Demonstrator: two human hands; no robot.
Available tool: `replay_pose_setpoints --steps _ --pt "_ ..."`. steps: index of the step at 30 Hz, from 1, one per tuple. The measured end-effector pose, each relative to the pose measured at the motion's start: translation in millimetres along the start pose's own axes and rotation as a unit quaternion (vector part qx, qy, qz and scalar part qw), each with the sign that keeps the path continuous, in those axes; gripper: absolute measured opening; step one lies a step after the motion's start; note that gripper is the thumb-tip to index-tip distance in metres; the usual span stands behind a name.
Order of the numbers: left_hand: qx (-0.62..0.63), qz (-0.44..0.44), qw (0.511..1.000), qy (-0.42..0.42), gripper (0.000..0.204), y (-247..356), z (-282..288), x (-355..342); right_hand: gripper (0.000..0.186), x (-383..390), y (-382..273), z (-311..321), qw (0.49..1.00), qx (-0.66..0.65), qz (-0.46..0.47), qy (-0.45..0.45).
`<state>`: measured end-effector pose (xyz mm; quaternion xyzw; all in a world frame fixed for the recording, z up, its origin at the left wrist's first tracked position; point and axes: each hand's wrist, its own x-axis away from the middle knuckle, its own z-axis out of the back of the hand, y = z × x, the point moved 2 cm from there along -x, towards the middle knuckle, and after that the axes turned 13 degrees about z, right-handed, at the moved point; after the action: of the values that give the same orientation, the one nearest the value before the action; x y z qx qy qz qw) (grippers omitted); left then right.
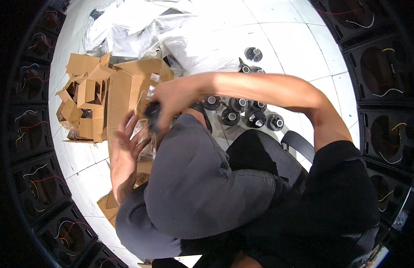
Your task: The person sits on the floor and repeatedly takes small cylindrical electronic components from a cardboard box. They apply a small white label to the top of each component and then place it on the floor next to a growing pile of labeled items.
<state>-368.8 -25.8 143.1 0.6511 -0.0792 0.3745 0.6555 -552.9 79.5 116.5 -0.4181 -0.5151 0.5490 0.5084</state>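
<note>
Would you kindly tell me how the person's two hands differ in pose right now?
The right hand is closed around a dark round part, while the left hand is open with fingers spread. The right hand reaches across from the right, above the left hand, which rises from below. Both are bare and beside the cardboard box.

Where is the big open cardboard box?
The open cardboard box sits on the white floor, left of centre in the head view, beside the right hand.

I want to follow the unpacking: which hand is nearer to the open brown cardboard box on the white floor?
The right hand: it reaches across, gripping a small dark part over the open brown cardboard box. The left hand is spread open below the box, toward the person's knee.
</note>
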Motion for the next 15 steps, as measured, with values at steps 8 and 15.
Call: replay_pose_setpoints --steps 8,15 --pt "0.011 0.038 0.999 -0.024 0.050 -6 5 -1 0.065 152 89 -10 0.883 0.357 -0.147 0.267" --pt "0.031 0.044 0.997 -0.054 0.033 -3 1 5 0.054 152 174 0 0.812 0.476 -0.199 0.274"
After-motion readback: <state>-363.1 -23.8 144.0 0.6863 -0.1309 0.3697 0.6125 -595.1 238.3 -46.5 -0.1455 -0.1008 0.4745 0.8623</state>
